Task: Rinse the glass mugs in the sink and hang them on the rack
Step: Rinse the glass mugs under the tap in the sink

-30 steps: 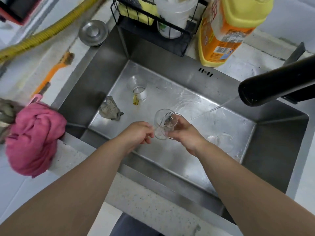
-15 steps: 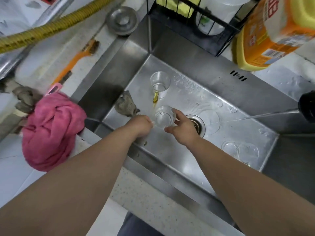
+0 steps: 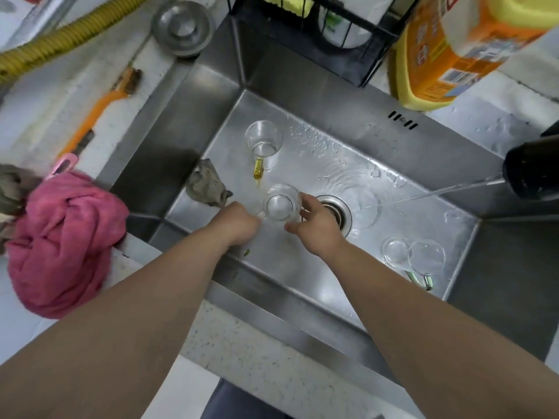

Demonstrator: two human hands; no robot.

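Observation:
I hold a clear glass mug (image 3: 281, 203) upright over the steel sink (image 3: 317, 95), just left of the drain (image 3: 334, 211). My left hand (image 3: 239, 223) is closed at the mug's left side, apparently on its handle. My right hand (image 3: 314, 225) wraps the right side with thumb and fingers. A second mug with a yellow handle (image 3: 263, 146) stands at the back left of the basin. Two more glass mugs (image 3: 413, 256) rest at the front right. A thin stream runs from the black tap (image 3: 532, 169) toward the drain.
A grey rag (image 3: 207, 184) lies in the basin's left corner. On the left counter sit a pink cloth (image 3: 60, 240), an orange brush (image 3: 99, 107), a yellow hose (image 3: 69, 34) and a metal drain cover (image 3: 181, 25). A black wire rack (image 3: 317, 28) and a yellow detergent jug (image 3: 447, 52) stand behind.
The mug has turned from tilted to upright and sunk lower toward the basin, left of the drain. My view has shifted right and nearer, so the tap sits further right.

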